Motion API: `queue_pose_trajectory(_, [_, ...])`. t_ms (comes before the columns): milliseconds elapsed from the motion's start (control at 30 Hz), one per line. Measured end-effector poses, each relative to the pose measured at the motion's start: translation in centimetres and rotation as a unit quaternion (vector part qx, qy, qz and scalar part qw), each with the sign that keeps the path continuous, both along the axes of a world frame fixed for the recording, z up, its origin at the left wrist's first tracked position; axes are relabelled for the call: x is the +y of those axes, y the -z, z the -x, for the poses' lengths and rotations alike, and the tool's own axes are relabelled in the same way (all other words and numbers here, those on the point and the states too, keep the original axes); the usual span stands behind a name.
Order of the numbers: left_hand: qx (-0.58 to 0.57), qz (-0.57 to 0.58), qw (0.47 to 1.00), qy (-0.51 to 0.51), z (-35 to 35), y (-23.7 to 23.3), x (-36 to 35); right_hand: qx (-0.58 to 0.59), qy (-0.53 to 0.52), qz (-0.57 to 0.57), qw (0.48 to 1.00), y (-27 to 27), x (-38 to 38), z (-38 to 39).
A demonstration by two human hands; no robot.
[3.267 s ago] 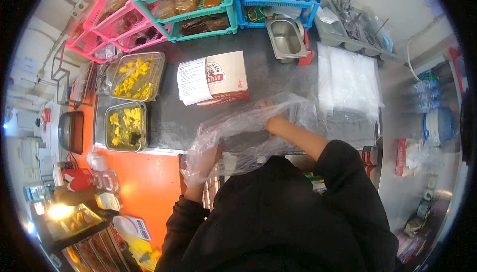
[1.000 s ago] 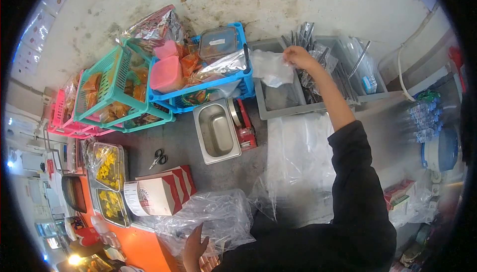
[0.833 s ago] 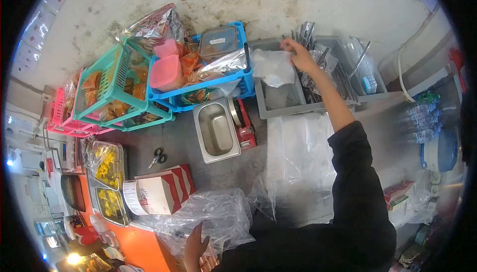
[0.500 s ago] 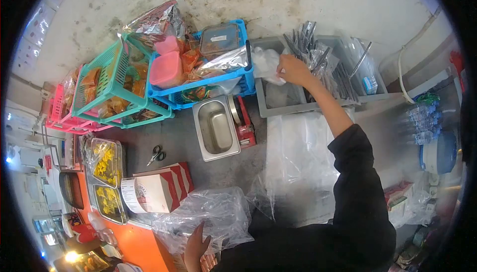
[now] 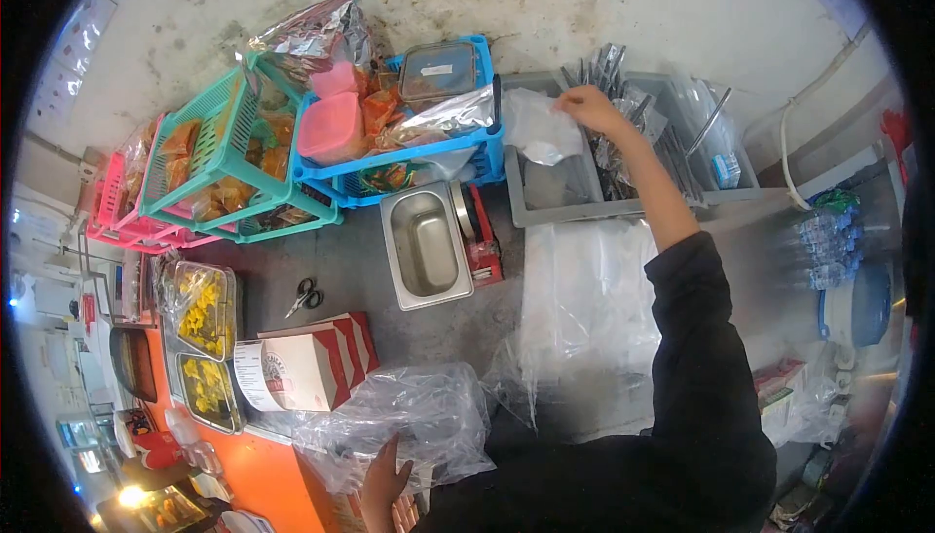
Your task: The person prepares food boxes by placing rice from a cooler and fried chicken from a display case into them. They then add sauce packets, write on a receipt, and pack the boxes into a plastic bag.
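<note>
My right hand reaches over the grey divided bin. Its fingers pinch the upper right corner of a thin white plastic bag, which hangs spread out over the left compartment. Beside it, dark wrapped cutlery fills the middle compartment. My left hand is low in the view, against a crumpled clear plastic bag, with finger and thumb apart. Just beyond that bag stands a red-and-white paper bag with a printed slip on its side.
A steel pan and black-handled scissors lie on the dark counter. Blue and green baskets of packets line the wall. Clear-lidded trays of yellow food sit at left. Clear plastic sheets cover the counter below the bin.
The white plastic bag has gone from bunched up to spread out as my right hand moved slightly up and right. My left hand has stayed nearly still.
</note>
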State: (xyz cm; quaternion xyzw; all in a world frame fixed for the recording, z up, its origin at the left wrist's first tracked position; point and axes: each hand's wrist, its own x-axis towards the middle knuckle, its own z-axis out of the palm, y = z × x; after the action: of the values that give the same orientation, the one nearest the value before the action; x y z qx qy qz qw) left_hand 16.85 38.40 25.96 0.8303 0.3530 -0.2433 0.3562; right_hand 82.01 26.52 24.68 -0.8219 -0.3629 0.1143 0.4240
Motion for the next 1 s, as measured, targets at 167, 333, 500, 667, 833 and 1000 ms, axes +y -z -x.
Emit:
queue_pose_trajectory(167, [0.001, 0.011, 1.0, -0.005, 0.2, 0.3, -0.1, 0.11, 0.025, -0.042, 0.993, -0.2, -0.2, -1.2])
queue_pose_trajectory(333, [0.009, 0.01, 1.0, -0.009, 0.1, -0.1, -0.3, 0.238, 0.228, -0.2, 0.923, -2.1, 0.0, -1.1])
queue_pose_trajectory(500, [0.008, 0.006, 1.0, -0.005, 0.8, 0.7, -0.1, 0.148, 0.261, -0.329, 0.895, -2.9, 0.6, -2.5])
queue_pose_trajectory(667, [0.02, 0.008, 1.0, -0.016, 0.3, -0.1, -0.4, 0.009, 0.39, -0.324, 0.862, -6.1, -0.5, -3.8])
queue_pose_trajectory(833, [0.006, 0.001, 1.0, -0.01, 0.5, 0.3, -0.3, -0.436, 0.049, 0.161, 0.884, -12.1, 0.2, 2.9])
queue_pose_trajectory(1000, [-0.005, -0.014, 1.0, 0.001, 0.3, 0.8, -0.2, -0.25, -0.138, 0.325, 0.901, -4.1, 2.3, 5.6])
